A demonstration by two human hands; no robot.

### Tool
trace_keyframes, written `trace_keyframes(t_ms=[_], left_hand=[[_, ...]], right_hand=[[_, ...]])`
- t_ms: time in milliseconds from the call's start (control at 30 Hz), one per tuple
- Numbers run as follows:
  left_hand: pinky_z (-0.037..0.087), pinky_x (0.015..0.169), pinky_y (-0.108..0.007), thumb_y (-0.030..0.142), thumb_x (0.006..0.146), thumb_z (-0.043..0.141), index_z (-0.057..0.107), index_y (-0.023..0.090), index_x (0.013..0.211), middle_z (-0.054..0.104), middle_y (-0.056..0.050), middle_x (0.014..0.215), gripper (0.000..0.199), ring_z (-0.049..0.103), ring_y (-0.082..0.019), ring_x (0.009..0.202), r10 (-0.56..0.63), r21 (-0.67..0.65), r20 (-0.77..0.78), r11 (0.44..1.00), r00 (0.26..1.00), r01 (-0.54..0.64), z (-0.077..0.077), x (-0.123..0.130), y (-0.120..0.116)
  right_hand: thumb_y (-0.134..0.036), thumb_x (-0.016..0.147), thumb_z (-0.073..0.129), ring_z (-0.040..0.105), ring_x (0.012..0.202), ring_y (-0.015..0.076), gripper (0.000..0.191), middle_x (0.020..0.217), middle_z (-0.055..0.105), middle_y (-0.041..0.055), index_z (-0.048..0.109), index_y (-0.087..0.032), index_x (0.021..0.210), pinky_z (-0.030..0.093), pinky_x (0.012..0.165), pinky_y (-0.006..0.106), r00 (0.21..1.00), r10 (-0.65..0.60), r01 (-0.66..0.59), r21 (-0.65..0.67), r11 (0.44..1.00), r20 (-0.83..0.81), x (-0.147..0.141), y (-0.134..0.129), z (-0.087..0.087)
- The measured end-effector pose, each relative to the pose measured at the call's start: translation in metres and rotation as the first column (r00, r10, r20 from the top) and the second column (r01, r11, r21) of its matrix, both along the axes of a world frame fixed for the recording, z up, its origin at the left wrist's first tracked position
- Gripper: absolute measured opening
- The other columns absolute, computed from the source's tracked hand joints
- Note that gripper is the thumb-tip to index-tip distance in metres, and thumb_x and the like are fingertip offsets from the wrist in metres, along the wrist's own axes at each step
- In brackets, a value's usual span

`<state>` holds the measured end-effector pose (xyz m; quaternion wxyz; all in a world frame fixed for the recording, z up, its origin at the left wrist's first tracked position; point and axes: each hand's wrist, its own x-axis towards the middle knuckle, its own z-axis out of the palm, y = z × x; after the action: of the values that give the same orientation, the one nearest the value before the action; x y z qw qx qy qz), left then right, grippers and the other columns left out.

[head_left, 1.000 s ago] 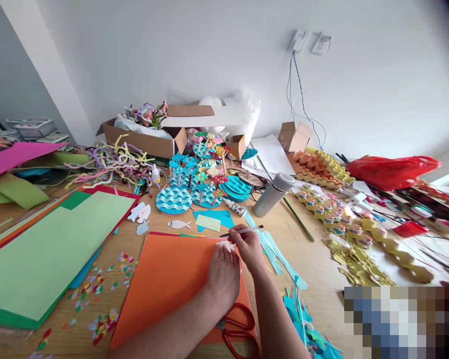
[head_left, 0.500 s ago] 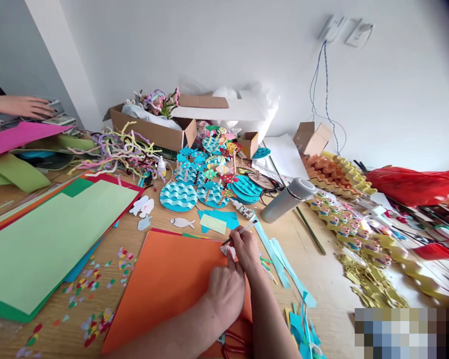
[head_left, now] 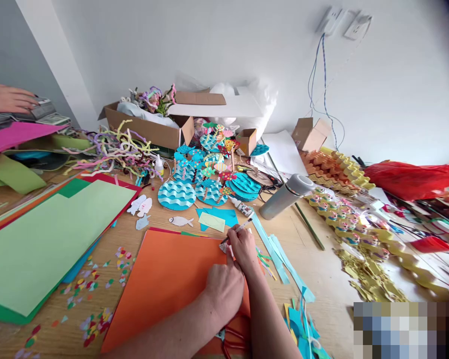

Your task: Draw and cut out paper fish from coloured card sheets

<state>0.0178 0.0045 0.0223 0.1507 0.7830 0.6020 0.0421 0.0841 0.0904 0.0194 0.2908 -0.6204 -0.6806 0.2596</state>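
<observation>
My right hand (head_left: 243, 248) is closed round a slim pen (head_left: 244, 225), its dark tip down at the head of a small white paper fish (head_left: 223, 247). My left hand (head_left: 226, 286) has its index finger stretched onto that fish and the other fingers curled under. Most of the fish is hidden by my fingers. Beneath both hands lies a stack of coloured sheets topped by orange paper (head_left: 164, 284). Red-handled scissors (head_left: 234, 339) rest by my left wrist, partly covered. A larger paper fish (head_left: 180, 221) with a drawn face lies beyond the orange sheet.
A grey flask (head_left: 280, 202) and a glue bottle (head_left: 241, 206) stand and lie ahead. Blue paper strips (head_left: 271, 244) are to the right, pale green sheets (head_left: 60, 244) to the left. Another person's hand (head_left: 11, 98) rests at the far left.
My hands keep nearly the same pose, with the pen tip still at the fish's head. The other person's hand at the far left has shifted left. The whole view has moved slightly.
</observation>
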Motion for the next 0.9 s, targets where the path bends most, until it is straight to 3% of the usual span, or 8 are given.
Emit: trace_keyframes(t_ms=[900], left_hand=[[0.044, 0.049, -0.027, -0.001, 0.079, 0.040, 0.064, 0.011, 0.101, 0.066, -0.015, 0.091, 0.035, 0.065, -0.021, 0.063, -0.013, -0.024, -0.013, 1.000, 1.000, 0.013, -0.0014, -0.0002, 0.0009]], right_hand=[[-0.029, 0.082, 0.039, 0.055, 0.051, 0.0149, 0.033, 0.050, 0.060, 0.0028, 0.047, -0.021, 0.051, 0.032, 0.050, 0.024, 0.999, 0.015, -0.015, 0.011, 1.000, 0.049, -0.0022, -0.0020, 0.0005]])
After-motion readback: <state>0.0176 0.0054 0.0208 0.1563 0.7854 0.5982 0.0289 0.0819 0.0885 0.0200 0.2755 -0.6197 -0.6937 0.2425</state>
